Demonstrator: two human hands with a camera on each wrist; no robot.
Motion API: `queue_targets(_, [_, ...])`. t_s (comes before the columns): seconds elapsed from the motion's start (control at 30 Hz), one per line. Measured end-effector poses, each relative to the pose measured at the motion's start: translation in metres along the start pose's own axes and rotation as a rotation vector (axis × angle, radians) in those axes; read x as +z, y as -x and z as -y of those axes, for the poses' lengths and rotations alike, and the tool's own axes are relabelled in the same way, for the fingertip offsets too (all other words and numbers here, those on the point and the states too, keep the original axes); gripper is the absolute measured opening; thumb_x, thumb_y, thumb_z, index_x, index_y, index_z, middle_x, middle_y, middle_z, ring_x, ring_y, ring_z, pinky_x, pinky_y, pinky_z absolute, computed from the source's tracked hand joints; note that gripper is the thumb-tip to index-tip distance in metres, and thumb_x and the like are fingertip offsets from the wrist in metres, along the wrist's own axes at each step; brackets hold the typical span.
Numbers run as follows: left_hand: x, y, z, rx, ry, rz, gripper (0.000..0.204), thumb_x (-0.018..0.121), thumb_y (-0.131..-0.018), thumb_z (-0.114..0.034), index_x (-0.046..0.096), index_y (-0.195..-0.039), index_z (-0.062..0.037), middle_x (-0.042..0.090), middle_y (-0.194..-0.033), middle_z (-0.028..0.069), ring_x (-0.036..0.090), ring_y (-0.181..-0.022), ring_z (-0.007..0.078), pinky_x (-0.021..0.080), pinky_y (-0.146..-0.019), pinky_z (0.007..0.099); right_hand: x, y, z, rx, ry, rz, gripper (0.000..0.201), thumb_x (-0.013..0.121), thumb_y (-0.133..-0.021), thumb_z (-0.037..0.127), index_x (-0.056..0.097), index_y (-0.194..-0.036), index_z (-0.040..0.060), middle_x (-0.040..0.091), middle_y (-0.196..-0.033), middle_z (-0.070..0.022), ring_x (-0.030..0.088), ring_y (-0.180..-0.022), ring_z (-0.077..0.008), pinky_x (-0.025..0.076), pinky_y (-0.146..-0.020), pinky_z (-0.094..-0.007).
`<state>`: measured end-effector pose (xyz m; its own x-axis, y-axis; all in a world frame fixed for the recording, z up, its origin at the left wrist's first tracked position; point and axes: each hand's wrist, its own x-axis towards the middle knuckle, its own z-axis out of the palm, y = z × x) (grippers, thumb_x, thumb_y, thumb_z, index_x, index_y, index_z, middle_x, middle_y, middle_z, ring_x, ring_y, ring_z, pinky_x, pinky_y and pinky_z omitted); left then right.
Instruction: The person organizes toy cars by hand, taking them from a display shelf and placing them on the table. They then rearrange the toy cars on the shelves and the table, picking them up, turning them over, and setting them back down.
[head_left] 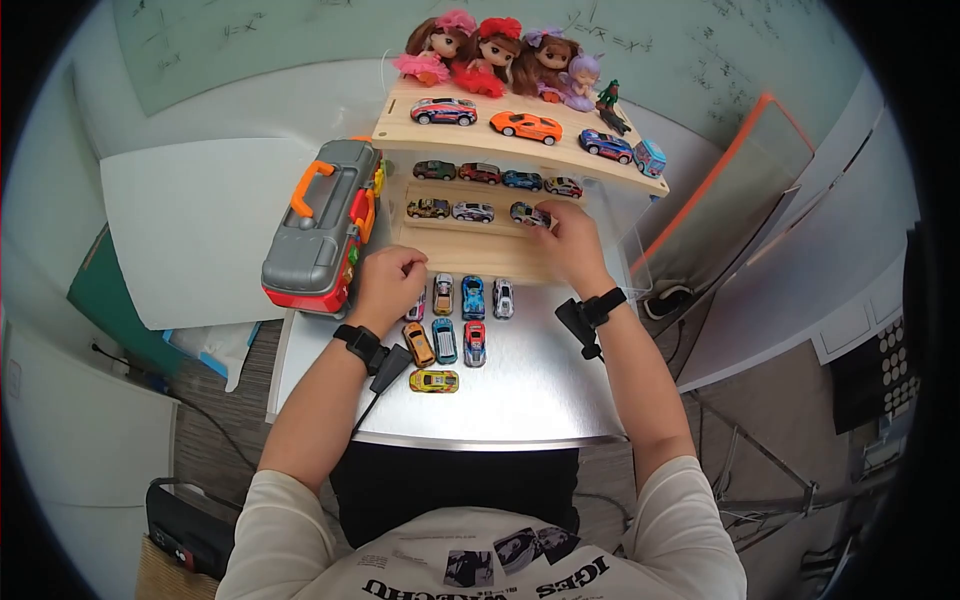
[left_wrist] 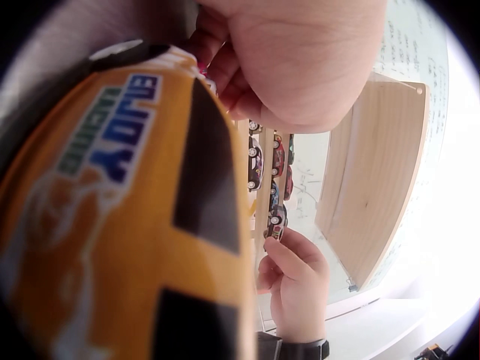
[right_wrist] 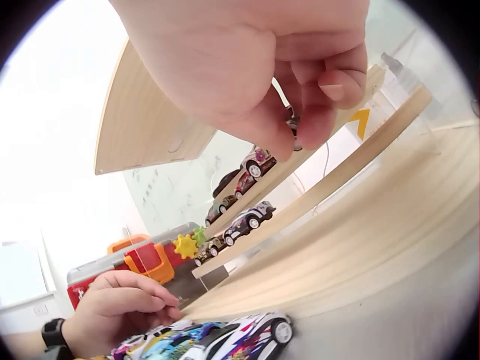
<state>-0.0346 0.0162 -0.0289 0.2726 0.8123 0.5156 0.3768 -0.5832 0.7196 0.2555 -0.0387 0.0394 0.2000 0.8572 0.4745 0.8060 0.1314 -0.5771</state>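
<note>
My right hand (head_left: 572, 245) pinches a small toy car (head_left: 525, 214) at the right of the lower step of a wooden display shelf (head_left: 470, 238). In the right wrist view the fingers hide most of that car. Left of it on the same step stand a white toy car (head_left: 473, 212) and a dark yellow-patterned toy car (head_left: 428, 208). My left hand (head_left: 388, 288) rests at the board's front left corner, its fingers loosely curled and holding nothing. It partly covers a pink-and-white toy car (head_left: 415, 305). An orange toy car (left_wrist: 135, 195) fills much of the left wrist view.
Several toy cars (head_left: 472, 297) are parked on the silvery table (head_left: 530, 390). A row of cars (head_left: 480, 173) lines the upper step. Above it, a wooden top board (head_left: 560, 150) carries cars and dolls (head_left: 490, 60). A grey-and-red toolbox (head_left: 320, 235) stands left.
</note>
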Motion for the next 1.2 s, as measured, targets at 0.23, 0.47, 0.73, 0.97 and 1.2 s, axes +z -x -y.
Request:
queue_targets(0.23, [0.000,0.000,0.001,-0.004,0.011,-0.011,0.014,0.068,-0.081,-0.009,0.077,-0.087,0.0001,0.075,-0.087,0.0191,0.073,-0.083,0.0348,0.058,-0.078,0.0411,0.015,-0.019,-0.005,-0.112,0.154,0.115,0.028,0.073,-0.085,0.014,0.073,-0.109,0.0006,0.072,-0.109,-0.0221,0.066,-0.106,-0.0417,0.053,-0.094,-0.0467])
queue_targets(0.47, [0.000,0.000,0.001,0.012,0.020,-0.013,0.014,0.068,-0.080,-0.008,0.077,-0.086,0.0004,0.075,-0.086,0.0194,0.073,-0.083,0.0352,0.058,-0.078,0.0419,0.019,-0.024,-0.009,-0.028,0.159,0.186,0.029,0.071,-0.083,0.012,0.074,-0.109,0.0015,0.072,-0.112,-0.0224,0.067,-0.107,-0.0409,0.053,-0.095,-0.0464])
queue_targets(0.73, [0.001,-0.001,0.000,0.022,0.001,-0.022,0.013,0.068,-0.080,-0.008,0.077,-0.085,-0.0003,0.074,-0.085,0.0190,0.073,-0.082,0.0352,0.059,-0.077,0.0419,0.016,-0.020,-0.011,-0.070,0.129,0.172,0.031,0.071,-0.082,0.012,0.074,-0.111,0.0016,0.072,-0.113,-0.0217,0.066,-0.110,-0.0413,0.053,-0.097,-0.0457])
queue_targets(0.97, [0.001,0.000,0.001,0.003,0.010,-0.021,0.013,0.068,-0.081,-0.007,0.077,-0.086,-0.0001,0.074,-0.085,0.0189,0.073,-0.082,0.0348,0.059,-0.077,0.0412,0.014,-0.019,-0.010,-0.083,0.108,0.183,0.032,0.070,-0.083,0.013,0.073,-0.113,0.0015,0.072,-0.115,-0.0223,0.066,-0.109,-0.0417,0.052,-0.097,-0.0459])
queue_targets(1.2, [-0.001,-0.001,-0.001,-0.002,0.013,-0.019,0.013,0.068,-0.081,-0.007,0.077,-0.087,0.0002,0.074,-0.085,0.0189,0.073,-0.081,0.0344,0.058,-0.075,0.0400,0.007,0.013,0.026,-0.101,0.139,0.020,0.031,0.072,-0.086,0.025,0.074,-0.102,-0.0016,0.073,-0.107,-0.0253,0.070,-0.099,-0.0412,0.056,-0.089,-0.0464])
